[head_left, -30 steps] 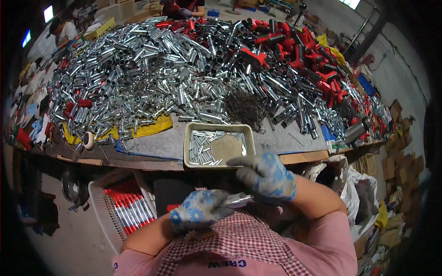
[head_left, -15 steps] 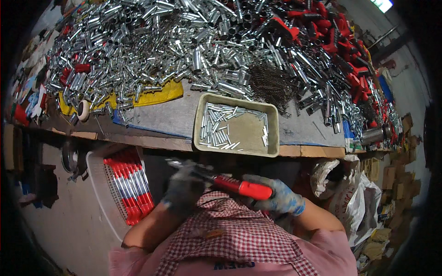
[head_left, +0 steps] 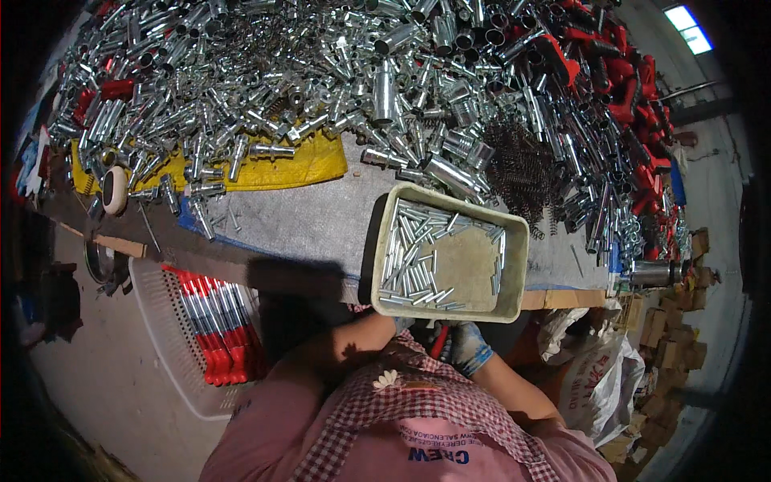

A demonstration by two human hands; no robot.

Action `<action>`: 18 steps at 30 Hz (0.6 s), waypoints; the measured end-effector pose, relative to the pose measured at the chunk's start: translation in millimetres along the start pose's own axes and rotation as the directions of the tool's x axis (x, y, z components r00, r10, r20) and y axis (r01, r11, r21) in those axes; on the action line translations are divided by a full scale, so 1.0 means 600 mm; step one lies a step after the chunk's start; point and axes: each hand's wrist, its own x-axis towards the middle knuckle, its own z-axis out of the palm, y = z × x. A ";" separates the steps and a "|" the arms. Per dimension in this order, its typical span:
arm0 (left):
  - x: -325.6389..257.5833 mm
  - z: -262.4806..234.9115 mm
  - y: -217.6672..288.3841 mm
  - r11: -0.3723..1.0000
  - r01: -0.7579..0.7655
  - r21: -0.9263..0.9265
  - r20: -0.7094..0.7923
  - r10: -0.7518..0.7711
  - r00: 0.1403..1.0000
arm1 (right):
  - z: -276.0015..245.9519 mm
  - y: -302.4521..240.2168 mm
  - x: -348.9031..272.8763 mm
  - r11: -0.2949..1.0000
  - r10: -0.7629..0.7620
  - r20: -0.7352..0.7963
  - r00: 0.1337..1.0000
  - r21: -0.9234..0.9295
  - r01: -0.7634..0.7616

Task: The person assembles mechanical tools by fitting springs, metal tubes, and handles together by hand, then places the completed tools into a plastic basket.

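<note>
My right hand (head_left: 469, 349), in a grey and blue work glove, is just below the near edge of the bench. Its fingers are closed beside the red handle (head_left: 439, 342) of a tool, whose other end is hidden. Only a scrap of my left hand (head_left: 401, 323) shows under the tray's near rim, so its fingers cannot be made out. Above both hands, a cream plastic tray (head_left: 520, 265) sits at the bench's front edge and juts slightly over it. Short silver metal pins (head_left: 411, 269) lie loosely inside, most of them to the left.
Behind the tray, the bench is heaped with metal tubes and fittings (head_left: 385, 92), dark springs (head_left: 518, 169) and red plastic handles (head_left: 630, 104). A white basket (head_left: 165, 337) on the left holds red-and-silver tools (head_left: 215, 329). White sacks (head_left: 602, 377) stand at the right.
My hands and the red-handled tool have moved from open sight to under the tray's near edge, mostly hidden. The view has shifted, with the bench appearing closer.
</note>
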 end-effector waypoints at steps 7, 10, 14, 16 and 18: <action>0.136 -0.013 0.056 0.991 -0.035 -0.132 -0.013 0.034 0.999 | -0.070 0.002 0.098 0.988 -0.056 -0.018 0.998 -0.145 0.053; 0.017 -0.012 0.011 0.983 -0.058 -0.176 -0.018 0.055 0.998 | -0.036 0.003 0.082 0.965 -0.077 0.004 0.997 -0.253 0.076; 0.015 -0.009 0.017 0.968 -0.082 -0.237 -0.031 0.077 0.997 | 0.050 0.021 0.024 0.978 -0.086 -0.039 0.996 -0.194 0.076; 0.022 -0.012 0.021 0.957 -0.106 -0.270 -0.028 0.102 0.994 | 0.023 0.013 0.034 0.995 -0.004 0.034 0.999 -0.103 0.007; 0.019 -0.023 0.015 0.947 -0.128 -0.296 -0.030 0.125 0.992 | 0.029 0.011 0.041 1.000 0.010 -0.004 1.000 0.003 -0.010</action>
